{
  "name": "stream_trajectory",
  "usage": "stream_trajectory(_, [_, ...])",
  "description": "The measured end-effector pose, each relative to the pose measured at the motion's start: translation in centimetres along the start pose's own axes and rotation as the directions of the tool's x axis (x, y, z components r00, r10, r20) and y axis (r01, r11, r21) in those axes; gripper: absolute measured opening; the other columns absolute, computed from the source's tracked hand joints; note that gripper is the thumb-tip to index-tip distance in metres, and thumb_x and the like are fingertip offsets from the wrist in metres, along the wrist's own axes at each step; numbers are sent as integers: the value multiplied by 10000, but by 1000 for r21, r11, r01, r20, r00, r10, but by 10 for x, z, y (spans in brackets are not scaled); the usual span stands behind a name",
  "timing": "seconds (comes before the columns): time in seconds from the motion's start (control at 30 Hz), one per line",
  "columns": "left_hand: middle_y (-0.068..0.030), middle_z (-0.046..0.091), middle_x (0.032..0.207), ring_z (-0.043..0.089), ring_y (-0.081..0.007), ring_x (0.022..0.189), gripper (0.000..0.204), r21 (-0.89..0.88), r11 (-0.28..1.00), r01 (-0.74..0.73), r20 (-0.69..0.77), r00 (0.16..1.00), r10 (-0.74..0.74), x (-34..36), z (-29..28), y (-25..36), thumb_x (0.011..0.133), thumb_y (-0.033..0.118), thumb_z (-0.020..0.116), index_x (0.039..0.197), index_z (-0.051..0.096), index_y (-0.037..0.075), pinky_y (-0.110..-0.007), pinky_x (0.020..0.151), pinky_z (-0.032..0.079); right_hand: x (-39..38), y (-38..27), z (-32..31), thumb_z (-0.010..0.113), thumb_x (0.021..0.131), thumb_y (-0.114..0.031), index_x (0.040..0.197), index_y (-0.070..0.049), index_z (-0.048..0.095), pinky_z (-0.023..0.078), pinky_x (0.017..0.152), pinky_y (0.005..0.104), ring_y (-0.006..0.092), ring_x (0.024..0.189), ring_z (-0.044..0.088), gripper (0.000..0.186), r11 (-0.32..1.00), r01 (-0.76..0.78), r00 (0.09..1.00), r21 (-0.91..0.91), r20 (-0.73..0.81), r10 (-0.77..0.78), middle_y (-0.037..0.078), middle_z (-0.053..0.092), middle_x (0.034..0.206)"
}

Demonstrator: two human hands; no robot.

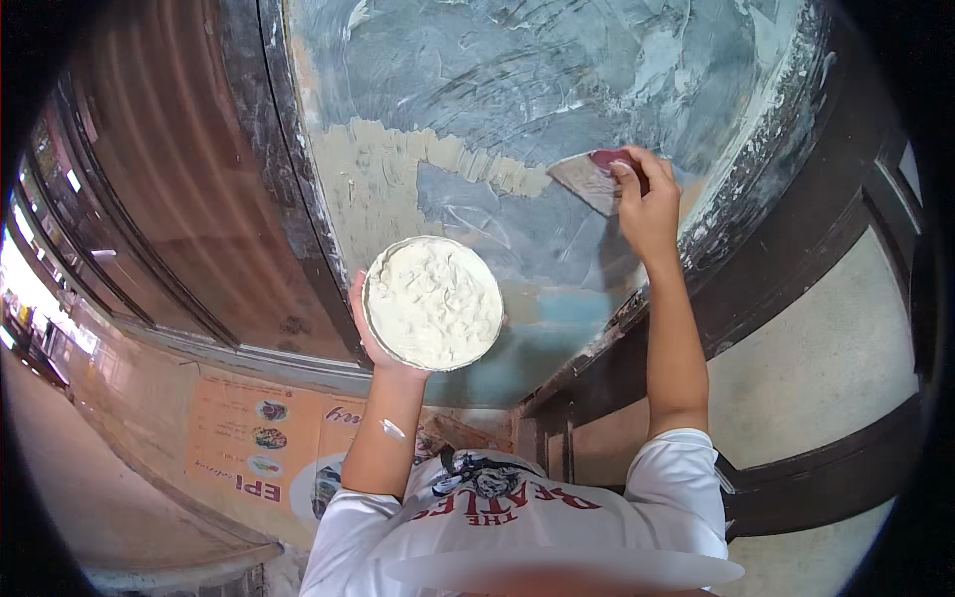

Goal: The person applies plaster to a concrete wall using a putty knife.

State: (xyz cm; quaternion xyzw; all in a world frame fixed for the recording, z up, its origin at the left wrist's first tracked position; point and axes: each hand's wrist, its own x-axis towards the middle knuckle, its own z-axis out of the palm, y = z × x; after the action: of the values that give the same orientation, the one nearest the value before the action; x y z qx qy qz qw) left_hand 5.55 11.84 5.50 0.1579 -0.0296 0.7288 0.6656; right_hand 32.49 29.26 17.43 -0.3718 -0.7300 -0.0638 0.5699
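Note:
My left hand (370, 328) holds up a round tub of off-white putty (434, 302) from below and the side; most of its fingers are hidden behind the tub. The putty's surface is lumpy and reaches close to the rim. Higher and to the right, my right hand (652, 204) grips the reddish handle of a putty knife (589, 181). Its wide blade, smeared with pale putty, points left and lies at or very near the blue-grey wall (477, 80). Left of the blade, a band of beige putty (373, 169) covers part of that wall, ridged along its edge.
Dark wooden frames flank the wall panel, with brown panelling (149, 189) on the left and pale door panels (816, 368) on the right. An orange printed banner (234, 438) lies on the floor at the lower left. A white smear marks my left forearm.

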Motion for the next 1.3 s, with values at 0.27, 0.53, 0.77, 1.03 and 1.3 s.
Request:
stream_trajectory(0.27, [-200, 531, 1487, 544, -430, 1315, 788, -49, 998, 24, 40, 999, -22, 3, -6, 1, 980, 653, 388, 1472, 503, 47, -622, 1088, 442, -4, -3, 5, 705, 920, -166, 1118, -122, 735, 362, 924, 422, 270, 984, 614, 205, 996, 70, 997, -55, 23, -68, 63, 731, 1013])
stream_trajectory(0.53, [-198, 524, 1493, 540, -448, 1309, 797, -21, 1000, -3, -45, 999, 2, 0, -7, 0, 966, 674, 403, 1477, 505, 71, -683, 1070, 416, -19, -11, 6, 709, 920, -164, 1099, -104, 736, 375, 920, 411, 278, 972, 621, 192, 988, 119, 985, -97, 136, -105, 76, 741, 1009])
stream_trajectory(0.77, [-186, 542, 1475, 552, -431, 1296, 781, 7, 1000, -13, -72, 997, 14, -3, -5, 3, 964, 661, 406, 1457, 523, 67, -660, 1058, 437, 5, -13, -2, 690, 934, -172, 1130, -110, 734, 374, 916, 399, 295, 956, 612, 211, 999, -34, 999, -20, 11, 34, 76, 739, 1036])
stream_trajectory(1.03, [-177, 593, 1418, 589, -396, 1258, 760, 20, 1000, -15, -105, 994, 17, -1, 1, -1, 960, 638, 409, 1432, 551, 60, -572, 1063, 472, -14, -11, 17, 696, 922, -170, 1108, -125, 732, 352, 936, 416, 268, 994, 619, 194, 987, 124, 991, -100, 72, -117, 49, 743, 1051])
stream_trajectory(1.3, [-183, 588, 1424, 588, -395, 1263, 780, 10, 1000, 1, -32, 999, -1, -5, 0, 0, 963, 655, 388, 1429, 550, 50, -574, 1056, 478, -21, -15, 12, 714, 916, -177, 1092, -136, 740, 364, 911, 413, 266, 975, 623, 182, 999, 42, 995, 9, 89, -42, 43, 743, 1053])
